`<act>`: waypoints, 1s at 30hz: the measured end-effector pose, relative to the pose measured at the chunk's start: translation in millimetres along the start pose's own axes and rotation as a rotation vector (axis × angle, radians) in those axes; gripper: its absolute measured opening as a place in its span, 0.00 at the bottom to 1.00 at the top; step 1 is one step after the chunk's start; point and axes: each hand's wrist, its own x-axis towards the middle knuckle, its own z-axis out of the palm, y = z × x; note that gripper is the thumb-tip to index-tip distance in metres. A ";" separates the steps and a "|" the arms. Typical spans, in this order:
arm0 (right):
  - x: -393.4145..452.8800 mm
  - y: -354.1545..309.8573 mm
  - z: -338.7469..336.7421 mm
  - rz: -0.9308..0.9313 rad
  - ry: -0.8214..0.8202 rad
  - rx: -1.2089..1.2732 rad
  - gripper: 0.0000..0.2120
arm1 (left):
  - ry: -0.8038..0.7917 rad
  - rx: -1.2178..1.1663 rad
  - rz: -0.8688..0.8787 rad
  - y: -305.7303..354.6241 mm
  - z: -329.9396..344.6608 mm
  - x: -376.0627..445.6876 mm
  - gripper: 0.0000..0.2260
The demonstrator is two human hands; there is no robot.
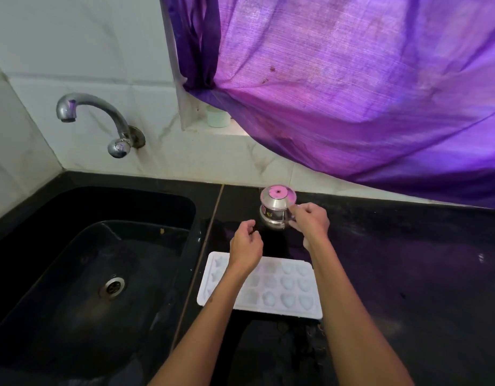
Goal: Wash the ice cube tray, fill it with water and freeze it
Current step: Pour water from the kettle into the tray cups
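the white ice cube tray [279,288] lies flat on the black counter [408,274], just right of the black sink [73,260], under both forearms. the right hand [310,221] curls its fingers round the handle of a steel jug [275,208] standing behind the tray. the left hand [246,243] hovers loosely curled, holding nothing.

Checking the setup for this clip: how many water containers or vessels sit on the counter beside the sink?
1. A steel jug stands on the black counter behind the ice cube tray, the right hand at its handle. A pale cup sits on the window ledge, not the counter; the curtain may hide more.
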 end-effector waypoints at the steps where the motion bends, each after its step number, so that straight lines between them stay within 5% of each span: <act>1: -5.7 -4.3 -9.6 -0.040 0.021 0.008 0.10 | -0.013 0.002 0.019 -0.1 4.2 -6.2 0.19; 11: -75.9 -10.5 -102.8 -0.254 0.240 -0.244 0.13 | -0.231 -0.167 0.176 1.6 61.4 -75.1 0.25; 30: -91.9 0.2 -140.6 -0.202 0.171 -0.637 0.11 | -0.372 -0.265 0.113 -24.8 113.4 -121.7 0.29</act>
